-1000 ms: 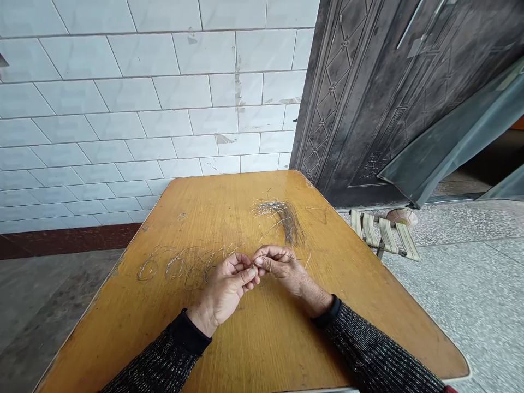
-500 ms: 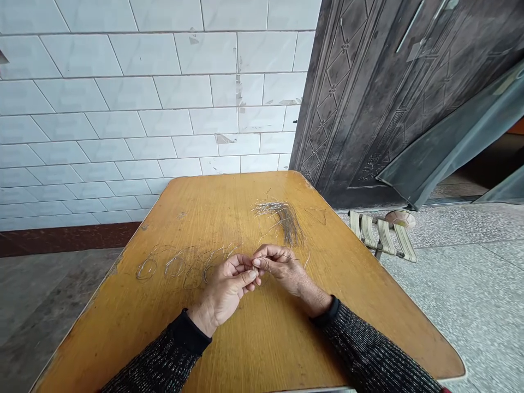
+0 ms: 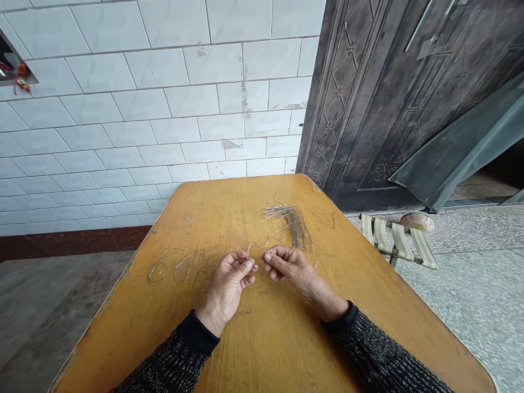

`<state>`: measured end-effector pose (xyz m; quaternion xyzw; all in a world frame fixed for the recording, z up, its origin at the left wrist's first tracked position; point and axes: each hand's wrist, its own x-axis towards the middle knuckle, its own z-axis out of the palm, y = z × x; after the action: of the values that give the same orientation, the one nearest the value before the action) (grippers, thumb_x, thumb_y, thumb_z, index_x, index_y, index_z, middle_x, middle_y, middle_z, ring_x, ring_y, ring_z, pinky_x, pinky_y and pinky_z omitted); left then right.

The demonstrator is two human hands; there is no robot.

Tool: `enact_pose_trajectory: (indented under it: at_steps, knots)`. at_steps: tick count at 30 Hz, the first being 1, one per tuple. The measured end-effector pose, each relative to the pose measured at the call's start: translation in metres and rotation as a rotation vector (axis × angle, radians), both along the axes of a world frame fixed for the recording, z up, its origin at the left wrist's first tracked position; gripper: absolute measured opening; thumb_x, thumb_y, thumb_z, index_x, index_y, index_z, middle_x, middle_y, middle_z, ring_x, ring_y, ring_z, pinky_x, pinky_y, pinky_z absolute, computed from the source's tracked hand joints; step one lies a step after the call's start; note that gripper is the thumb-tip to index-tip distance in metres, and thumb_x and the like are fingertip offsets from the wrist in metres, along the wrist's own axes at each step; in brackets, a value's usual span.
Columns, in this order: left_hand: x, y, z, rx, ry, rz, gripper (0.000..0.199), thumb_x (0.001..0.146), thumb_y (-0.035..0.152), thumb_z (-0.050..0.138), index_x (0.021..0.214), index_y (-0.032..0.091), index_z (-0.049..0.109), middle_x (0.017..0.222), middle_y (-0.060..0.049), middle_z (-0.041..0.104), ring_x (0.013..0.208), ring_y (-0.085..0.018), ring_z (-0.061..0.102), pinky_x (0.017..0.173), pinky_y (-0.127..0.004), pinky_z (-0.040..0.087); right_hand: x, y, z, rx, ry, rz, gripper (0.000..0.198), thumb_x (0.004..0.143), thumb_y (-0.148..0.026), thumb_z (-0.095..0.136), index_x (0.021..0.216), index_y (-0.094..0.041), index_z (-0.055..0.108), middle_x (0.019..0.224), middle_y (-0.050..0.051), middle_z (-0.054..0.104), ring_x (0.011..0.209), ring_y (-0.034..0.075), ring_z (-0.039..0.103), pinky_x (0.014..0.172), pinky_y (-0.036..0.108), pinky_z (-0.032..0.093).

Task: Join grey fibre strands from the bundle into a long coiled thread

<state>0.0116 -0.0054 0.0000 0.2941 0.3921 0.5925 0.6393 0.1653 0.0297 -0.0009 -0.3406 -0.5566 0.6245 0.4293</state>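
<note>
Over the middle of the wooden table (image 3: 254,349), a thin wire (image 3: 256,246) arches between my two hands. My left hand (image 3: 231,281) pinches one part of it between thumb and fingers. A short gap to the right, my right hand (image 3: 291,268) pinches the wire too, its fingers curled. Beyond my right hand lies a loose bundle of cut wires (image 3: 292,221), bent and fanned at its ends. To the left of my left hand, several wire loops rest in a row, among them one at the far left (image 3: 158,270) and another (image 3: 184,269); my left hand partly hides the nearest ones.
A bent wire piece (image 3: 325,218) lies near the table's right edge. White wall tiles (image 3: 176,131) rise behind the table, with a dark carved door (image 3: 368,109) at right. On the floor to the right stands a striped-strap folding stool (image 3: 403,243).
My hands, touching before, have drawn apart, and the wire now shows as an arch between them. The whole view has shifted slightly, with a dark wall opening appearing at upper left.
</note>
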Motion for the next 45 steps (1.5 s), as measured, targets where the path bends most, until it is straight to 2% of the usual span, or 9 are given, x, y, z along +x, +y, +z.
enact_pose_trajectory:
  at_steps: [5,13,17,21,24,29,34,40,45]
  knots:
    - [-0.001,0.000,0.000,0.030,0.037,-0.044,0.025,0.066,0.027,0.072,0.080,0.016,0.055,0.081,-0.003,0.062,0.070,-0.012,0.059,0.058,-0.022,0.044,0.001,0.002,0.000,0.019,-0.007,-0.029,0.037,0.070,-0.050,0.063,0.060,-0.015,0.057,0.053,-0.003,0.055,0.042,0.005,0.046,0.043,0.018,0.037]
    - [-0.004,0.001,0.002,0.038,0.093,-0.002,0.022,0.069,0.032,0.068,0.079,0.016,0.057,0.081,-0.004,0.061,0.073,-0.014,0.059,0.060,-0.024,0.045,0.002,0.001,-0.001,0.002,-0.036,-0.014,0.037,0.070,-0.051,0.061,0.060,-0.016,0.056,0.050,-0.003,0.054,0.041,0.005,0.045,0.042,0.019,0.037]
    - [-0.014,0.007,0.007,0.049,0.049,0.135,0.021,0.067,0.027,0.069,0.079,0.017,0.056,0.082,-0.002,0.061,0.072,-0.013,0.059,0.058,-0.022,0.044,0.003,0.005,-0.004,-0.025,-0.048,-0.027,0.036,0.068,-0.050,0.063,0.060,-0.016,0.055,0.053,-0.002,0.056,0.041,0.005,0.045,0.041,0.019,0.036]
    - [-0.028,0.014,0.015,0.118,-0.015,0.286,0.018,0.066,0.023,0.069,0.077,0.017,0.056,0.078,0.001,0.061,0.067,-0.009,0.057,0.055,-0.020,0.042,0.001,0.010,-0.015,0.002,-0.179,-0.070,0.032,0.069,-0.045,0.062,0.057,-0.017,0.053,0.049,-0.002,0.054,0.037,0.006,0.043,0.037,0.019,0.030]
    - [-0.034,0.017,0.017,0.142,-0.035,0.333,0.017,0.066,0.023,0.068,0.078,0.018,0.056,0.078,0.001,0.060,0.066,-0.009,0.056,0.054,-0.019,0.041,-0.004,0.012,-0.023,0.046,-0.281,-0.086,0.028,0.072,-0.040,0.059,0.056,-0.017,0.053,0.048,-0.002,0.054,0.036,0.005,0.041,0.036,0.019,0.027]
    - [-0.036,0.019,0.013,0.147,-0.038,0.332,0.017,0.067,0.023,0.067,0.078,0.018,0.056,0.078,0.001,0.060,0.066,-0.008,0.056,0.054,-0.019,0.040,-0.015,0.007,-0.024,-0.003,-0.338,0.005,0.026,0.074,-0.035,0.056,0.055,-0.017,0.052,0.047,-0.003,0.053,0.034,0.005,0.039,0.036,0.019,0.028]
    - [-0.036,0.020,0.010,0.135,-0.026,0.323,0.016,0.068,0.023,0.066,0.079,0.017,0.056,0.078,0.001,0.059,0.066,-0.008,0.056,0.054,-0.019,0.041,-0.026,0.002,-0.018,-0.015,-0.440,0.073,0.027,0.078,-0.030,0.051,0.054,-0.017,0.051,0.040,-0.005,0.047,0.033,0.005,0.039,0.037,0.018,0.029]
    - [-0.034,0.022,0.008,0.113,-0.005,0.311,0.018,0.066,0.023,0.067,0.079,0.016,0.056,0.076,0.001,0.060,0.065,-0.008,0.057,0.053,-0.018,0.040,-0.034,0.002,-0.020,0.069,-0.605,0.041,0.023,0.078,-0.022,0.046,0.057,-0.016,0.052,0.044,-0.005,0.050,0.036,0.005,0.041,0.039,0.017,0.030]
    - [-0.034,0.022,0.007,0.110,0.025,0.294,0.020,0.065,0.024,0.068,0.078,0.016,0.055,0.076,0.000,0.060,0.064,-0.008,0.056,0.053,-0.018,0.040,-0.034,-0.001,-0.021,0.111,-0.596,0.026,0.020,0.077,-0.019,0.044,0.061,-0.015,0.055,0.047,-0.005,0.050,0.036,0.005,0.042,0.040,0.017,0.030]
